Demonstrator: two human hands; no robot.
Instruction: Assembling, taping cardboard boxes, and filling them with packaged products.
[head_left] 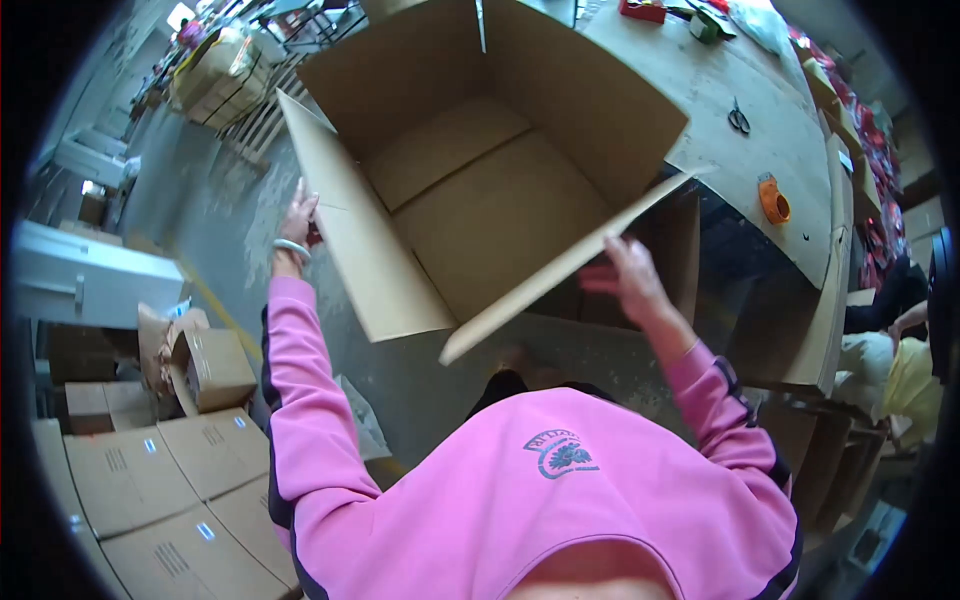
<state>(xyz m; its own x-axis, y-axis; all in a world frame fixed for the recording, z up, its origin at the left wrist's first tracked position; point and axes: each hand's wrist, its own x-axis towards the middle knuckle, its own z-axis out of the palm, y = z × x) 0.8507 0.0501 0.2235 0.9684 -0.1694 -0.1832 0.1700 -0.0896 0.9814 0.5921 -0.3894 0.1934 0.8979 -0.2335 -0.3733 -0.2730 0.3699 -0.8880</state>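
- Writing: stacked cartons (215,440), lower L, have small blue/white labels (149,446) + blocks of dark print, too small to read.
- Pink top (640,490) has dark chest print (568,458): curved lettering above a round emblem.
- Box (470,215): lg, plain brown cardbd, open toward the person, inside walls + bottom visible; dark seam crosses bottom. L flap and near R flap flare out, their near corners almost meeting.
- Box loc: in front of person, btwn the hands, L of table (690,95) and overlapping its edge in view; support under it unclear.
- Hands apart, one per side.
- L hand (297,218): at outer side of L flap, pale band on wrist; can't tell if clamped.
- R hand (635,280): fingers spread, motion-blurred, just beside outer face of R flap; contact unclear.
- On table, R of box: scissors (738,119), orange tape dispenser (773,201).
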